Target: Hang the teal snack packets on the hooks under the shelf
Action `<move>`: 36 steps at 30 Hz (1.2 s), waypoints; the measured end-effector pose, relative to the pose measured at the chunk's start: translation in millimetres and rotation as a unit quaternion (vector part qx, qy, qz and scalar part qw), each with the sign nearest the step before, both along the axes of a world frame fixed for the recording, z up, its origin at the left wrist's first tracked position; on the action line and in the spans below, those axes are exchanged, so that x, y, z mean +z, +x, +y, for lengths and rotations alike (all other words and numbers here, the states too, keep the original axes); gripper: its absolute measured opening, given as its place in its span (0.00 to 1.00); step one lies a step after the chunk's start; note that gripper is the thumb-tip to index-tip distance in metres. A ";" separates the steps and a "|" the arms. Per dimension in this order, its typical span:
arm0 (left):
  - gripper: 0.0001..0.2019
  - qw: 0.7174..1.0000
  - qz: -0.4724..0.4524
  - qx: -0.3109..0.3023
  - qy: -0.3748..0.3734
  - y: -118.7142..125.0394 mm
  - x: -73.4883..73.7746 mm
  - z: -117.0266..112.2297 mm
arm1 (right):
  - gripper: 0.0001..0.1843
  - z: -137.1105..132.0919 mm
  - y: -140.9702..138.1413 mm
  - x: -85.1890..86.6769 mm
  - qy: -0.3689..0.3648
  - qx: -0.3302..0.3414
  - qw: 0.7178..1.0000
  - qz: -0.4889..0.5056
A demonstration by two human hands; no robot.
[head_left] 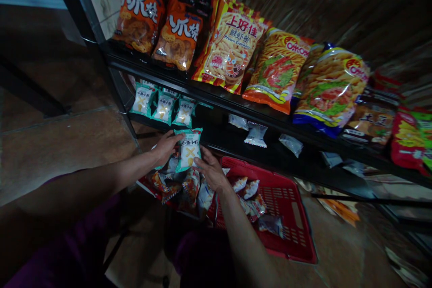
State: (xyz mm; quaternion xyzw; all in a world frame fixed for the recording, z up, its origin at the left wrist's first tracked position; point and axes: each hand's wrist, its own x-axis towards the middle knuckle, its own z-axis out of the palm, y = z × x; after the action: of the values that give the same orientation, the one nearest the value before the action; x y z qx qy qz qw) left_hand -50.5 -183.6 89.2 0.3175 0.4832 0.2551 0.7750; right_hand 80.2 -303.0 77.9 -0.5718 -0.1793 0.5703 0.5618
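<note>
Between my two hands is a small green-and-white snack bag (189, 149), its printed front turned up toward me. My left hand (168, 146) grips its upper left edge with the thumb on the front. At the lower right edge, my right hand (209, 168) pinches the same bag. Matching green-and-white bags (164, 105) stand in a row on the lower shelf, just beyond my left hand. Below the held bag, a red basket (297, 234) contains several small snack bags, partly hidden by my right arm.
The black upper shelf (209, 94) carries large orange, yellow and blue-edged snack bags, including a prawn cracker bag (231, 47). Small whitish bags (256, 136) lie farther right on the lower shelf. A dark metal post (84, 18) rises at the left.
</note>
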 end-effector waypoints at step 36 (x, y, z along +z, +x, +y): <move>0.05 0.987 0.019 -0.092 0.128 11.2 4.0 -3.5 | 0.21 7.6 6.4 -3.3 0.025 -0.155 0.987 -0.035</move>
State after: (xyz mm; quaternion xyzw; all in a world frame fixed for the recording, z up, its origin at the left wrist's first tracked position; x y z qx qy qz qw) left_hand -39.3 -187.1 93.2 0.4621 0.4295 0.2366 0.7389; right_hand 86.6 -295.4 74.6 -0.5979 -0.1224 0.4512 0.6512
